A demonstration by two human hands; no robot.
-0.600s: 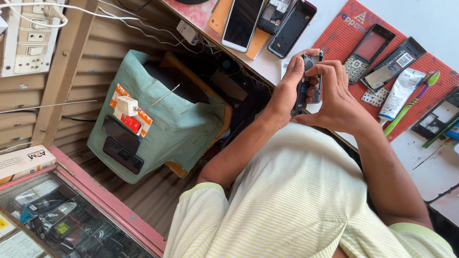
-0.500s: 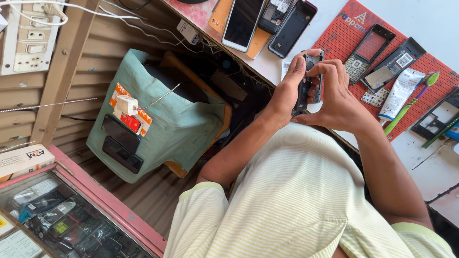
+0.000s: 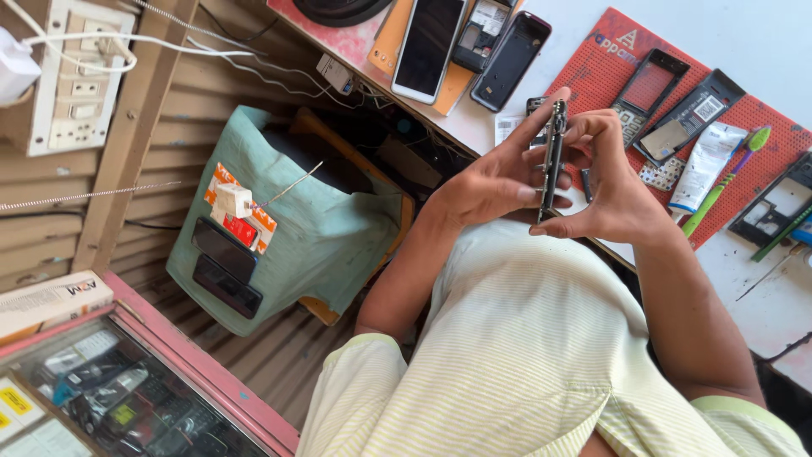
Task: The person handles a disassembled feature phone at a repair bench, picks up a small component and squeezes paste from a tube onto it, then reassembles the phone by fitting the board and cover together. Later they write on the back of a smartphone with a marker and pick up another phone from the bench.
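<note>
Phone body (image 3: 554,156), a thin dark handset seen edge-on, stands upright above the near edge of the red mat (image 3: 605,72), pinched between both hands. Going by size from there: the green cloth-covered stool (image 3: 326,233) sits well to the left of the mat, down below the bench, with two dark phones and a small white charger lying on it. The red mat itself lies on the white bench (image 3: 761,34) and carries a phone front frame (image 3: 647,89), a grey back cover (image 3: 689,118), a white tube (image 3: 702,161) and a green toothbrush (image 3: 719,186). Left of the mat lie a white smartphone (image 3: 429,46), face up, and a black phone shell (image 3: 510,61) just beside it. The left hand (image 3: 495,182) grips the handset from the left side, thumb and fingers closed on its edge. The right hand (image 3: 613,186) clasps it from the right, fingers curled around its top and thumb pressed near its lower end. Both hands hover at the mat's near-left corner, in front of the person's striped shirt (image 3: 524,355).
</note>
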